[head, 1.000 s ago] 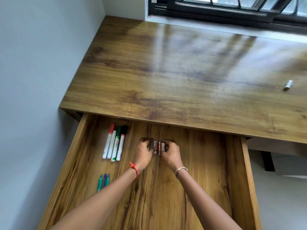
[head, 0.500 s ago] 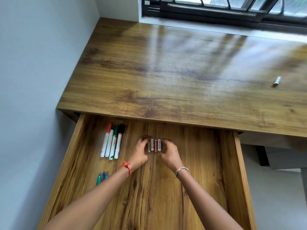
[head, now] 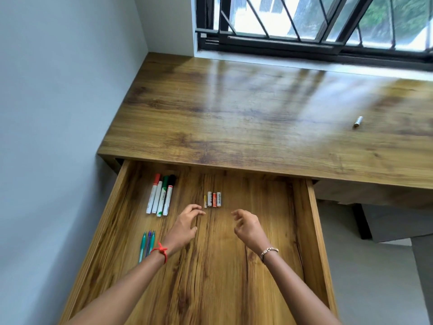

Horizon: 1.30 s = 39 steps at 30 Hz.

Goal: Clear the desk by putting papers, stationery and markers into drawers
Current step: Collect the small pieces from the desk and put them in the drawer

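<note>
Hands hover empty over a pulled-out wooden drawer [head: 311, 231] beneath a wood-grain desk [head: 234, 118]: the left hand [head: 184, 227] and right hand [head: 249, 227] both have loosely curled, spread fingers gripping nothing. Inside, four small batteries [head: 212, 199] lie side by side just beyond the fingertips. Four white-barrelled markers [head: 161, 194] with red, white, green and black caps sit at left, three teal and blue pens [head: 147, 245] nearer. One small silver cylinder [head: 358, 121] lies on the desktop.
</note>
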### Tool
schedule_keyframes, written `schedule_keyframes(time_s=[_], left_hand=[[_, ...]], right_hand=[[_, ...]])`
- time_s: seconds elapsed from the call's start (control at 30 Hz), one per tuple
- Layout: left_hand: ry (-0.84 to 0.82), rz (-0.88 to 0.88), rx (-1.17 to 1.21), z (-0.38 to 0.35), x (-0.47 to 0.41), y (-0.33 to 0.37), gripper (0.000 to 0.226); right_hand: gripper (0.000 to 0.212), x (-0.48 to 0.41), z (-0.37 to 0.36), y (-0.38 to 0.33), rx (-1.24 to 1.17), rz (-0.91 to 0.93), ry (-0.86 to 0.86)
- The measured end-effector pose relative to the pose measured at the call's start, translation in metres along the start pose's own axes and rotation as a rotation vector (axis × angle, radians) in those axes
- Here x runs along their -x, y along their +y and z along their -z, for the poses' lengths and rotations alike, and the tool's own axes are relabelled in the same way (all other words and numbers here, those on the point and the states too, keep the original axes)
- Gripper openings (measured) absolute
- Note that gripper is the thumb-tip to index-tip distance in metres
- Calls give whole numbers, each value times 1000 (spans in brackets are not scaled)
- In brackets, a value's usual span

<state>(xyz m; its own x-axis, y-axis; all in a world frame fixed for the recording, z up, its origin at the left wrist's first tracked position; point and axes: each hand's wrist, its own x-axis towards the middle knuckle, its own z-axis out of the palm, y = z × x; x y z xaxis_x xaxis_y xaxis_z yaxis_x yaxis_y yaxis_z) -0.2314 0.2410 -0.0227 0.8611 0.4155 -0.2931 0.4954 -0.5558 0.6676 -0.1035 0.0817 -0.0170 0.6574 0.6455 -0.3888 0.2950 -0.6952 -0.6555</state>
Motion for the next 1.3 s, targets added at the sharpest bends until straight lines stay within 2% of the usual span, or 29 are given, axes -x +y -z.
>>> schedule_keyframes(time_s=[0.2,0.33,0.6,0.77,1.03,1.3], left_hand=[[76,-46,-31,-3,29,21,37],[98,-61,-54,-4,41,31,32],[35,-143,-88,-11,45,47,29],[4,-256,-82,-21,46,67,27],[-54,-435,-89,-47,39,132,39],[-59,-506,-42,-100,19,224,37]], right_hand=[[32,40,15,-1,60,49,-27],[20,60,26,0,80,65,26],[21,99,44,14,77,-11,103],[20,124,56,26,80,-70,191],[20,167,102,58,28,-129,442],[18,185,170,131,31,-132,497]])
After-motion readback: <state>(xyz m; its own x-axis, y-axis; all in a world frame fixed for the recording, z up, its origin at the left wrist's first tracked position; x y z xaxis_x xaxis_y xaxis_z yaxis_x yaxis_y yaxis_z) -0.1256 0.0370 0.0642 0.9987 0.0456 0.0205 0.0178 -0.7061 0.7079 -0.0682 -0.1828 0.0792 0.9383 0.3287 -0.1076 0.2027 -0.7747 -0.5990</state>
